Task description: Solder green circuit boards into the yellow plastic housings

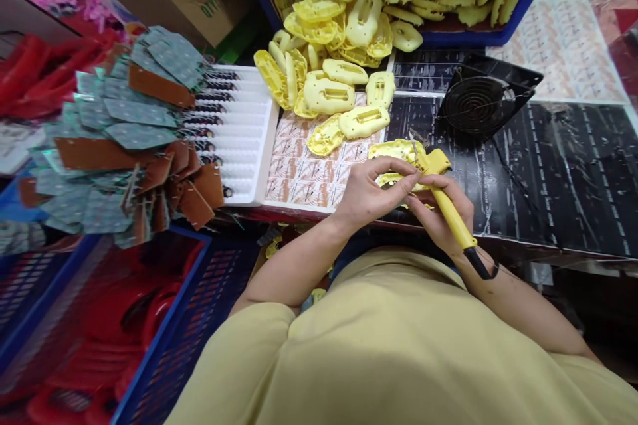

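Note:
A yellow soldering iron (451, 216) with a black cord end and a thin metal tip lies across my right hand (446, 212), which is closed around it. Its tip points away from me, over a yellow plastic shell half (393, 149) on the table. My left hand (371, 189) is just left of it, thumb and forefinger pinched together close to the right fingers. Whatever sits in that pinch is too small to make out. Both hands partly cover the shell half. Beyond them lie several loose yellow shell halves (329, 94).
A blue crate (461, 38) full of yellow shells stands at the back. To the left, a white foam tray (249, 139) carries circuit boards (142, 135) with wires. A black fan (478, 103) stands right. Below left is a blue basket (164, 325) with red parts.

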Tool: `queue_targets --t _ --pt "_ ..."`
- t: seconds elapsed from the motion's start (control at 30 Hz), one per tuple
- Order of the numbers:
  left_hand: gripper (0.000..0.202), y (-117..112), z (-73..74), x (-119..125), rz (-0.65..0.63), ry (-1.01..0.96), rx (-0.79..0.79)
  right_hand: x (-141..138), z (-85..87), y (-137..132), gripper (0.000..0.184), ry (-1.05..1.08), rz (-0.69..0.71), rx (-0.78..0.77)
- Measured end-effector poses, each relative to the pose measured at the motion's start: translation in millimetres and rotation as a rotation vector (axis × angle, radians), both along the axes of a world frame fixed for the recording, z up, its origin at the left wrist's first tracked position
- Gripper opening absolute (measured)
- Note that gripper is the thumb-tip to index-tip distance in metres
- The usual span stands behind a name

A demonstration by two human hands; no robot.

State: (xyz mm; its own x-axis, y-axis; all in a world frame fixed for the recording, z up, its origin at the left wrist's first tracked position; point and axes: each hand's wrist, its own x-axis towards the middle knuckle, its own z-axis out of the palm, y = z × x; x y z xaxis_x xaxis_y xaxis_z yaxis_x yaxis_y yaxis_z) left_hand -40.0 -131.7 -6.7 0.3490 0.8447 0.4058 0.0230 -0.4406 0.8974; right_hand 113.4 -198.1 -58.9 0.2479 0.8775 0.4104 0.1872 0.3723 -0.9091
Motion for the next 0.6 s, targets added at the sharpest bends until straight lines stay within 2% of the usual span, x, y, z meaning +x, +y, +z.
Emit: queue_targets --t 0.13,0.4,0.5,0.6 --pt "0.014 -6.3 3.8 1.6 0.035 0.09 0.088 -0.1 -3.0 0.0 0.036 0.009 -0.008 0.042" --pt "0.023 -6.0 1.0 5.3 0.073 0.211 0.138 0.6 -14.7 2.0 0.04 0.017 -0.029 0.006" --pt "0.034 -5.8 -0.3 9.3 0.033 0.17 0.109 -0.3 -16.8 2.3 0.037 0.031 -0.036 0.009" --pt "0.045 -1.6 4.4 7.2 -0.046 0.058 -0.036 5.6 -12.6 0.5 0.038 0.024 0.001 0.03"
